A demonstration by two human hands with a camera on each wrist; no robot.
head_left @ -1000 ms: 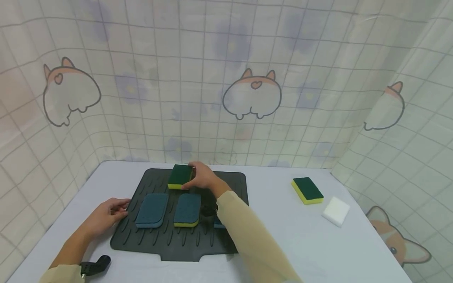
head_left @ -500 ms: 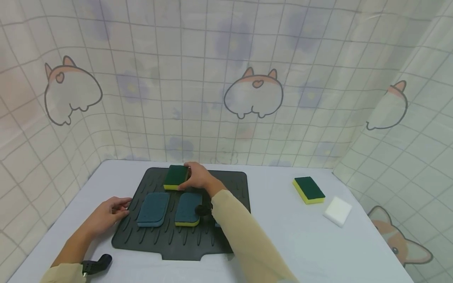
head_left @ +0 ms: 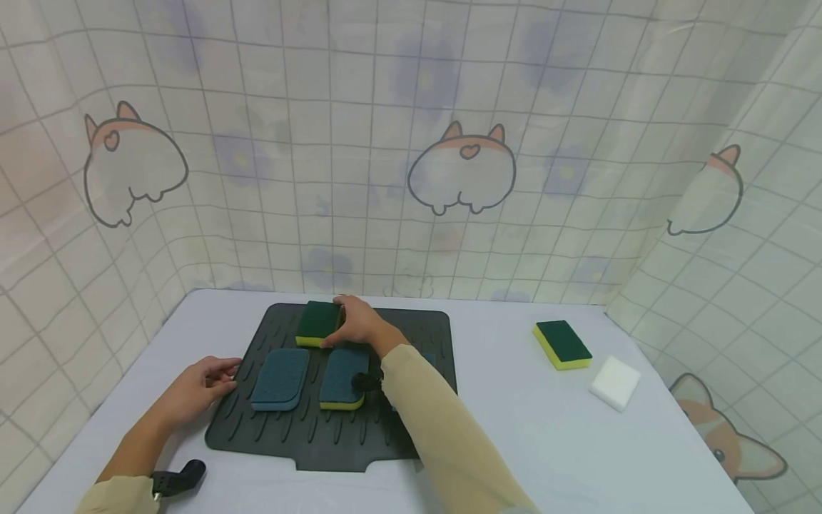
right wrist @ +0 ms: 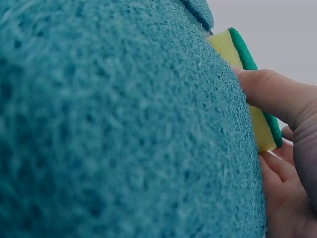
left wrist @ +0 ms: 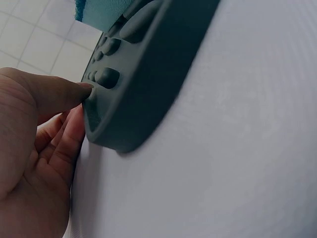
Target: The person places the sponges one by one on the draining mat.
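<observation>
My right hand (head_left: 361,323) grips a green-and-yellow sponge (head_left: 317,319) near the back edge of the dark ridged mat (head_left: 302,446). In the right wrist view, the thumb lies on one side of that sponge (right wrist: 262,130) and fingers on the other. With thumb on the rim and fingers against its outer side, my left hand (head_left: 195,391) pinches the mat's left edge. A blue sponge (head_left: 280,380) and a blue-topped yellow sponge (head_left: 342,375) lie in front on the mat. Another blue sponge (head_left: 429,358) is mostly hidden by the right sleeve.
On the white table to the right lie a second green-and-yellow sponge (head_left: 562,345) and a white sponge block (head_left: 615,383). A grid-patterned curtain (head_left: 359,235) encloses the table's back and sides. Black camera mounts sit at both wrists.
My right hand has shifted the green-and-yellow sponge slightly left along the back of the mat, then nearly stopped. The left hand stays at the mat's edge.
</observation>
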